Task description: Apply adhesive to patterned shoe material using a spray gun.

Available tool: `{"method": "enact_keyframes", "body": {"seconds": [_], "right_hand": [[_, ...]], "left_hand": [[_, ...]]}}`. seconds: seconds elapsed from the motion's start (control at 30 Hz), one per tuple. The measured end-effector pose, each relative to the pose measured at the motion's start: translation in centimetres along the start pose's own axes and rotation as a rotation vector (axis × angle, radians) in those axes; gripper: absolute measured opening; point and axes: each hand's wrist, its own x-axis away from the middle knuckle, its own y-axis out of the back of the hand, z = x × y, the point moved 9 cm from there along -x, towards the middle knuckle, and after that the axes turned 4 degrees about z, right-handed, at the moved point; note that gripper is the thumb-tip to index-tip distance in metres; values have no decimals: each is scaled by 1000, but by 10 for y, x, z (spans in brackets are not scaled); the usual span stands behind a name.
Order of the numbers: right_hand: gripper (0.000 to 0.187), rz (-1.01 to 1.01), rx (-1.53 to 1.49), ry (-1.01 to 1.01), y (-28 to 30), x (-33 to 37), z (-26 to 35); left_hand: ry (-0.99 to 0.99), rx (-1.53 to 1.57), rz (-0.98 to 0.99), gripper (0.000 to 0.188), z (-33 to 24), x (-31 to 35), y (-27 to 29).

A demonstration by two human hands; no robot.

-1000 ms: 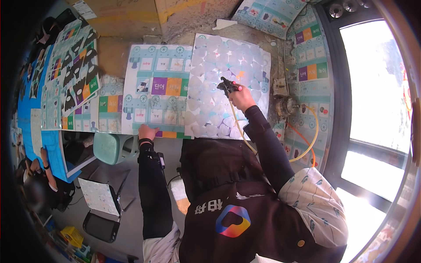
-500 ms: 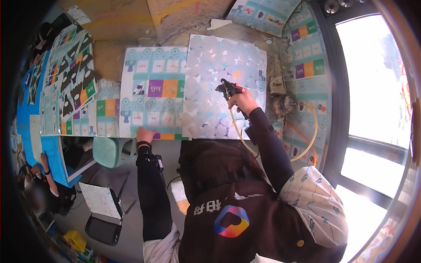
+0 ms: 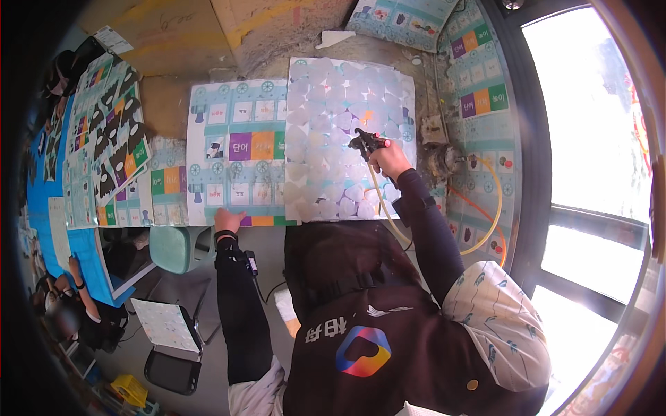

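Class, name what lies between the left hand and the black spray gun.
In the head view: first, part of a teal printed sheet, then part of a spread of pale rounded pieces.

spray gun (image 3: 370,143): looked black, with pink touches
looped hose (image 3: 500,197): looked yellow
right sheet (image 3: 333,97): bore pale, whitish rounded patches
left sheet (image 3: 236,187): bore teal wheels, purple-orange-green band

Dark brown-black cloth apron (image 3: 409,336): white lettering (image 3: 326,333), white wing-shaped mark (image 3: 383,311), rounded ring emblem (image 3: 379,359) in blue, pink, orange, yellow; round tan button (image 3: 472,385) at right. Off-white short sleeve (image 3: 499,326), thin dark lines, teal leaf-like motifs. Close-fitting black forearm covers (image 3: 243,312) on both arms. Left: dark wristband (image 3: 225,236), small boxy device (image 3: 251,261), thin black cable (image 3: 275,290). Right: dark boxy unit (image 3: 402,208) near wrist.
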Motion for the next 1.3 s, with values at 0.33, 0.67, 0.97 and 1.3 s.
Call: {"method": "enact_keyframes", "body": {"seconds": [0.33, 0.67, 0.97, 1.3], "right_hand": [[12, -123, 11, 152, 14, -16, -8], [10, -29, -102, 134, -8, -12, 32], [18, -68, 206, 133, -15, -37, 32], [19, -117, 278, 135, -7, -37, 34]], "left_hand": [[-12, -7, -9, 68, 2, -5, -3], [-24, 2, -5, 68, 4, -9, -6], [-24, 7, -17, 65, 1, -4, -2], [-17, 34, -46, 61, 5, -3, -1]]}}
